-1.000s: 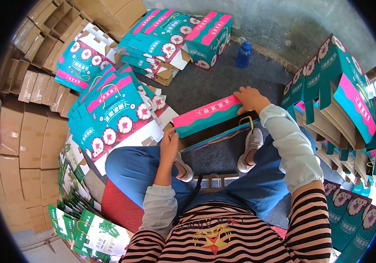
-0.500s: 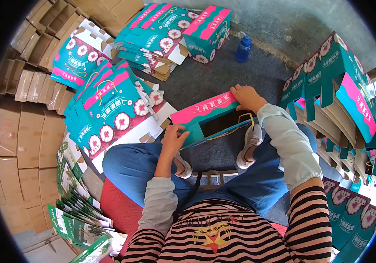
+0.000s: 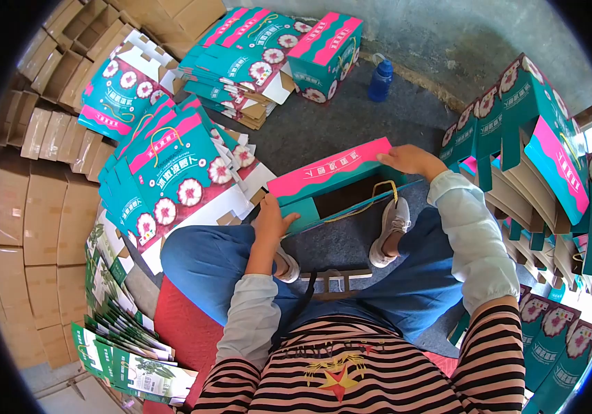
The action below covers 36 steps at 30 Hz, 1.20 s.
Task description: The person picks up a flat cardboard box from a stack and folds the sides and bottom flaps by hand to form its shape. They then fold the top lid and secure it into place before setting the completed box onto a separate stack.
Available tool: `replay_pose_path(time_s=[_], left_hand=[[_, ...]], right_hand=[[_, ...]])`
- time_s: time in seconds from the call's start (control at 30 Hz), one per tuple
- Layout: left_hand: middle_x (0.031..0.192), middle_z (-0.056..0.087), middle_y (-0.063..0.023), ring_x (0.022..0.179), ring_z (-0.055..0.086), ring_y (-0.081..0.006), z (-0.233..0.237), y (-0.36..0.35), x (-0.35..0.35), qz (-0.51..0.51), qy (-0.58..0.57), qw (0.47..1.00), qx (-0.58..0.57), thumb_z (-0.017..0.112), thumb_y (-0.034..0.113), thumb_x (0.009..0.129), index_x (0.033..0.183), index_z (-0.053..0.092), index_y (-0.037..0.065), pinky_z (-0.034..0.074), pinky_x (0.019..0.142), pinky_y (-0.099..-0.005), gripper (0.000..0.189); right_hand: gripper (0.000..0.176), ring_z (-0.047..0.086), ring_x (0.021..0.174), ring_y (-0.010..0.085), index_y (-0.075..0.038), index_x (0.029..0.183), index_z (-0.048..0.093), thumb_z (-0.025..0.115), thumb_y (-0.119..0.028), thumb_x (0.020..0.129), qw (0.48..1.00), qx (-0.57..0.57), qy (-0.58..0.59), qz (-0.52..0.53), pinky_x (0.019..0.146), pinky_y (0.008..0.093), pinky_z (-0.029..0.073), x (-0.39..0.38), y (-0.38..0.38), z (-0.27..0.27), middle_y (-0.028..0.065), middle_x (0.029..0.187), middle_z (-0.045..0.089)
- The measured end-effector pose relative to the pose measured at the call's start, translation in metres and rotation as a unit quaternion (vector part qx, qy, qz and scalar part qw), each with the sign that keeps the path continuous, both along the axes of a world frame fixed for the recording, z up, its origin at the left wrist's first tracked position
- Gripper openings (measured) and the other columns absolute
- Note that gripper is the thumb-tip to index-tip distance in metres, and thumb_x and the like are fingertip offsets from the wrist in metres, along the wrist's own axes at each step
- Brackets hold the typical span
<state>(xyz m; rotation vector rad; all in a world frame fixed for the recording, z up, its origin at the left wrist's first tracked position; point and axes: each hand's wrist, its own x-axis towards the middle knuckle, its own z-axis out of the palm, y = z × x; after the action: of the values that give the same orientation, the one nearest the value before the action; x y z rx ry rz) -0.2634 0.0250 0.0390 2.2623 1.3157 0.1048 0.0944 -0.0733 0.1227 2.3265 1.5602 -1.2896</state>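
Between my knees stands a teal carton [image 3: 330, 170] with a pink top flap, its inside dark and open towards me. A yellow cord handle [image 3: 384, 190] sticks up at its near right edge. My left hand [image 3: 272, 219] grips the carton's left end, thumb pointing right over the teal side flap. At the other end, my right hand [image 3: 409, 161] pinches the right corner of the pink flap between thumb and fingers.
Flat teal cartons [image 3: 172, 169] lie in a pile at left, with more [image 3: 251, 58] behind. A folded carton [image 3: 325, 55] and blue bottle [image 3: 380, 81] stand near the wall. Brown boxes [image 3: 44, 214] line the left; teal cartons [image 3: 523, 124] are stacked right. Green packaging [image 3: 130, 366] lies lower left.
My right hand has shifted right and slightly down along the carton's end. My left hand's fingers have closed round the left end. The pink flap now faces me more.
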Motion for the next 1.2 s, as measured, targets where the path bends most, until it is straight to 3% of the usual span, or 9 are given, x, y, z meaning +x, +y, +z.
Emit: replay_pose_path(time_s=[0.17, 0.37, 0.4, 0.53, 0.67, 0.77, 0.87, 1.0, 1.2], left_hand=[[0.105, 0.053, -0.0200, 0.095, 0.058, -0.0380, -0.008, 0.001, -0.002, -0.002, -0.019, 1.000, 0.000, 0.080, 0.036, 0.065, 0.106, 0.037, 0.004, 0.048, 0.073, -0.0439, 0.067], [0.098, 0.054, -0.0147, 0.087, 0.058, -0.0333, -0.004, 0.002, -0.005, 0.006, -0.011, 1.000, -0.012, 0.079, 0.035, 0.068, 0.101, 0.037, 0.006, 0.046, 0.066, -0.0399, 0.060], [0.095, 0.054, -0.0139, 0.085, 0.058, -0.0321, -0.009, 0.005, -0.008, 0.005, -0.033, 0.999, -0.010, 0.076, 0.036, 0.071, 0.098, 0.039, 0.006, 0.046, 0.065, -0.0394, 0.055], [0.081, 0.055, -0.0117, 0.077, 0.058, -0.0273, -0.034, 0.015, -0.013, 0.083, -0.184, 0.975, -0.096, 0.064, 0.044, 0.082, 0.086, 0.045, 0.005, 0.045, 0.063, -0.0375, 0.043], [0.077, 0.059, -0.0121, 0.075, 0.061, -0.0237, -0.024, 0.017, -0.017, 0.297, -0.284, 0.848, -0.335, 0.052, 0.055, 0.087, 0.088, 0.054, 0.001, 0.046, 0.060, -0.0352, 0.054], [0.086, 0.062, -0.0140, 0.081, 0.064, -0.0235, -0.024, 0.011, -0.009, 0.303, -0.314, 0.834, -0.338, 0.053, 0.058, 0.084, 0.103, 0.056, -0.001, 0.050, 0.061, -0.0338, 0.062], [0.100, 0.061, -0.0159, 0.092, 0.063, -0.0256, 0.011, -0.009, 0.001, 0.123, -0.070, 0.960, -0.241, 0.056, 0.060, 0.081, 0.117, 0.051, -0.001, 0.055, 0.065, -0.0348, 0.071], [0.115, 0.055, -0.0182, 0.098, 0.061, -0.0290, -0.006, -0.012, 0.002, 0.171, -0.128, 0.912, -0.351, 0.058, 0.060, 0.079, 0.125, 0.043, -0.001, 0.057, 0.067, -0.0402, 0.077], [0.119, 0.053, -0.0168, 0.101, 0.059, -0.0269, -0.003, -0.014, -0.006, 0.176, -0.195, 0.892, -0.368, 0.062, 0.052, 0.081, 0.127, 0.041, 0.000, 0.056, 0.068, -0.0389, 0.073]], right_hand=[[0.086, 0.043, 0.124, 0.0370, 0.001, 0.125, 0.052, 0.032, -0.072, 0.084, 0.991, -0.018, 0.093, 0.094, 0.103, 0.0418, 0.033, -0.013, -0.013, 0.010, 0.0237, 0.131, 0.048], [0.095, 0.037, 0.129, 0.0352, 0.002, 0.127, 0.050, 0.041, -0.078, 0.076, 0.984, -0.063, 0.079, 0.148, 0.106, 0.0413, 0.029, 0.010, -0.033, 0.004, 0.0226, 0.133, 0.046], [0.096, 0.044, 0.123, 0.0349, 0.001, 0.128, 0.050, 0.054, -0.075, 0.070, 0.984, -0.056, 0.100, 0.137, 0.102, 0.0409, 0.035, 0.009, -0.033, 0.006, 0.0230, 0.130, 0.049], [0.089, 0.053, 0.112, 0.0338, 0.000, 0.125, 0.050, 0.069, -0.063, 0.065, 0.994, 0.004, 0.090, 0.056, 0.093, 0.0406, 0.042, 0.013, -0.024, -0.004, 0.0215, 0.123, 0.054], [0.088, 0.058, 0.105, 0.0340, 0.001, 0.122, 0.050, 0.074, -0.059, 0.062, 0.992, 0.111, -0.043, -0.030, 0.089, 0.0398, 0.045, 0.011, -0.017, -0.020, 0.0211, 0.114, 0.058], [0.091, 0.059, 0.103, 0.0352, 0.002, 0.124, 0.048, 0.074, -0.059, 0.061, 0.978, 0.131, -0.138, -0.085, 0.088, 0.0392, 0.045, 0.006, -0.011, -0.044, 0.0224, 0.113, 0.059], [0.090, 0.059, 0.102, 0.0360, 0.003, 0.122, 0.049, 0.075, -0.058, 0.061, 0.981, 0.061, -0.049, -0.180, 0.088, 0.0396, 0.046, 0.004, -0.010, -0.060, 0.0234, 0.113, 0.059], [0.089, 0.063, 0.091, 0.0303, 0.005, 0.119, 0.048, 0.072, -0.060, 0.064, 0.974, 0.025, 0.089, -0.206, 0.072, 0.0391, 0.053, 0.001, -0.011, -0.044, 0.0210, 0.105, 0.061], [0.074, 0.064, 0.091, 0.0350, 0.004, 0.110, 0.056, 0.072, -0.054, 0.067, 0.972, 0.188, -0.024, -0.136, 0.079, 0.0406, 0.048, 0.014, -0.008, -0.045, 0.0236, 0.099, 0.064]])
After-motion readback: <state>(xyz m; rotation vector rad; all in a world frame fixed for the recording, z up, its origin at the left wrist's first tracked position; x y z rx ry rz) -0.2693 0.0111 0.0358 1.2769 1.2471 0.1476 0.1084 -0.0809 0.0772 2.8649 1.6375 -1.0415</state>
